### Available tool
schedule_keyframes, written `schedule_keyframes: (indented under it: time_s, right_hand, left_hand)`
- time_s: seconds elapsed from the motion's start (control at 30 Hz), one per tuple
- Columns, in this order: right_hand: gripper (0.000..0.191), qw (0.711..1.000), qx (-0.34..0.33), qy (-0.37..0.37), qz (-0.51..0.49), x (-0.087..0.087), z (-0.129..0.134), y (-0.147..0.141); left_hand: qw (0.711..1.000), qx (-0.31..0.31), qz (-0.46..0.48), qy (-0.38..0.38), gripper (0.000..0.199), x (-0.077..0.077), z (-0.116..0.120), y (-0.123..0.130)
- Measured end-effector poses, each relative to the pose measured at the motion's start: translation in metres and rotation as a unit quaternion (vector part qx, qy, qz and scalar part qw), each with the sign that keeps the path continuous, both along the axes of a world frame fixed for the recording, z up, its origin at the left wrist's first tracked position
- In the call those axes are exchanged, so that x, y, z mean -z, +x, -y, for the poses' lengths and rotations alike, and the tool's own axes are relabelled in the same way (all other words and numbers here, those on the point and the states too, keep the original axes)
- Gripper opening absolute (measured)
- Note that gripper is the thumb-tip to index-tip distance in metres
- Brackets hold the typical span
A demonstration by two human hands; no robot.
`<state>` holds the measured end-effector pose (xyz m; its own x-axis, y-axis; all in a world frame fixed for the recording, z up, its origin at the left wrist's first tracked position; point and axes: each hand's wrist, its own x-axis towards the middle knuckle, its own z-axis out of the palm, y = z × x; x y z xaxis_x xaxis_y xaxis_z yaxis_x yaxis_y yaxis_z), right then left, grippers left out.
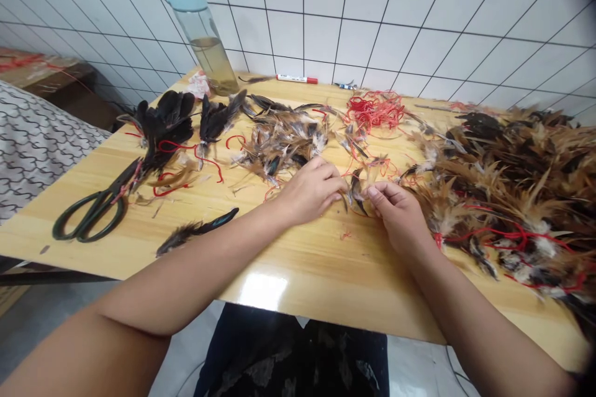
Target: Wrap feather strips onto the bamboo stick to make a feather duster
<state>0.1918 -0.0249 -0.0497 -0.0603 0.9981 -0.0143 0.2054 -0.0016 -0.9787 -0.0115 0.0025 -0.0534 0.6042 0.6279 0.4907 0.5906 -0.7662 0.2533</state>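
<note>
Over the middle of the wooden table, my left hand (313, 191) has its fingers curled together at some small feathers; its fingertips are partly hidden, so what it grips I cannot make out. Close by on the right, my right hand (395, 203) pinches a small feather between thumb and forefinger. A dark curved feather (356, 186) shows between the two hands. Beyond my left hand lies a loose pile of brown and grey feathers (284, 139). Thin red string (375, 110) sits tangled in a heap farther back.
Black-handled scissors (95, 208) lie at the left beside black feathers (165, 121). One dark feather (198, 231) rests near my left forearm. A large mass of brown feather bunches (512, 180) covers the right side. A water bottle (205, 43) and red marker (297, 79) are by the tiled wall.
</note>
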Motion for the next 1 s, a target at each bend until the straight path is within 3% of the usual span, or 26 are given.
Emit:
schedule_keyframes:
  time_s: [0.23,0.47,0.73,1.0]
  right_hand:
    - [0.023,1.0,-0.007,0.009,0.023,-0.002,0.002,-0.004]
    - [0.024,0.998,-0.006,0.02,0.063,-0.003,0.002,-0.003]
    - [0.024,0.99,-0.025,0.034,0.137,-0.004,0.001,-0.004]
    - [0.028,0.991,-0.046,0.005,0.127,-0.002,-0.002,-0.002]
  left_hand:
    - [0.997,-0.016,-0.072,0.011,0.023,0.01,-0.002,0.014]
    - [1.0,-0.022,-0.001,0.018,0.018,-0.001,0.002,0.006]
    - [0.977,-0.049,-0.113,0.172,0.02,-0.01,0.01,0.009]
    - [0.964,-0.052,-0.144,0.219,0.021,-0.016,0.014,0.011]
